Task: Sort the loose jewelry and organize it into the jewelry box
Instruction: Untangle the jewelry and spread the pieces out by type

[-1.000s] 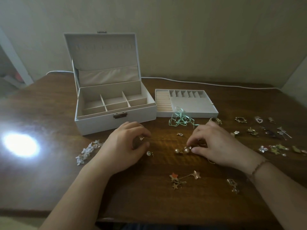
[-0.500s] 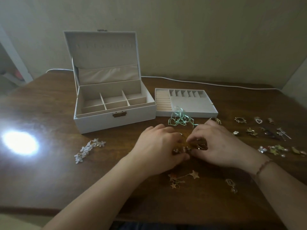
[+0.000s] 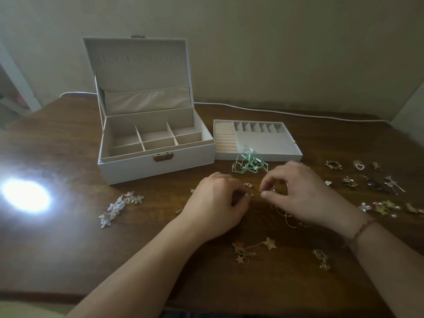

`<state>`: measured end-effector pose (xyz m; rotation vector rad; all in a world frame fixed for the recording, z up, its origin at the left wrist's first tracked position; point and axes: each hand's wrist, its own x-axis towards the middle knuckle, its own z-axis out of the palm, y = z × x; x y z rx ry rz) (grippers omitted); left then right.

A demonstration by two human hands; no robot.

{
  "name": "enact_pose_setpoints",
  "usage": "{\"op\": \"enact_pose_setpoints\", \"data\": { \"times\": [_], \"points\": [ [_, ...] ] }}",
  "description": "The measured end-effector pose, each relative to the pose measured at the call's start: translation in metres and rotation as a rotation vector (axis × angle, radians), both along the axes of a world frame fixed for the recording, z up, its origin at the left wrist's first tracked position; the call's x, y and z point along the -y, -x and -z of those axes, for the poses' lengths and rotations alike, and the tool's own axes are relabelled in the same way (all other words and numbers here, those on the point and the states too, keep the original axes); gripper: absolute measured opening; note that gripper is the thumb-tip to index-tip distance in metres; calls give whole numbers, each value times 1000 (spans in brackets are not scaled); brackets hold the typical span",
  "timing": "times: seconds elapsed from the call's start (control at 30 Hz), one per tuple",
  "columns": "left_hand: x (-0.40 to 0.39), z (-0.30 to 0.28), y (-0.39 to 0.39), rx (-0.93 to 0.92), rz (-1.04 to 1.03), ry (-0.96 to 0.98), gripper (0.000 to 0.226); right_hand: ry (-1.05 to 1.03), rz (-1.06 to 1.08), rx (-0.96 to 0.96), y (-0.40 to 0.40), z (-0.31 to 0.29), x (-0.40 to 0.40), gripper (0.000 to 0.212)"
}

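The white jewelry box stands open at the back left, its divided compartments bare. Its removable tray lies to the right of it. In front of them, my left hand pinches a small pearl earring at its fingertips. Facing it, my right hand pinches the matching pearl earring by its hook. Loose pieces lie around: a star charm piece, a white flower piece, a mint ribbon piece.
Several small earrings and charms are scattered at the right of the wooden table. A gold clip lies near my right forearm. A white cable runs along the back edge. A bright glare spot marks the left.
My left hand came across from the left to the centre and met my right hand. Both now hold small pearl earrings lifted slightly off the table, a little apart.
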<state>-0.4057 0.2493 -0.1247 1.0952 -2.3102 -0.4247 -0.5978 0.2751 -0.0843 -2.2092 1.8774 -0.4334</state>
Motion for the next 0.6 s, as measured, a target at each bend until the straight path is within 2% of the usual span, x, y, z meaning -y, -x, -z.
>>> {"op": "enact_pose_setpoints", "data": {
  "times": [0.1,0.17,0.2,0.3,0.37,0.4,0.43,0.5,0.6],
  "points": [
    [2,-1,-5,-24,-1,-29,19,-14,18,44,1,-2,-2,8],
    [2,0,-8,15,35,-11,21,-19,56,228,2,-5,-3,7],
    [1,-1,-9,37,52,6,23,-55,76,417,1,-7,-4,7],
    [1,-9,-17,62,82,34,30,-319,57,1194,-5,-15,-6,7],
    [5,-20,-32,-13,52,13,34,-519,64,1619,-13,-18,-4,11],
    [8,-26,-42,-88,16,-7,33,-586,84,1755,-18,-19,-3,13],
    [11,-31,-55,-170,-28,-19,32,-627,116,1828,-24,-21,-1,11],
    [16,-39,-82,-271,-115,5,28,-661,178,1832,-38,-24,3,10],
    [24,-37,-125,-241,-229,81,19,-706,119,1609,-59,-29,10,18]
  ]
}}
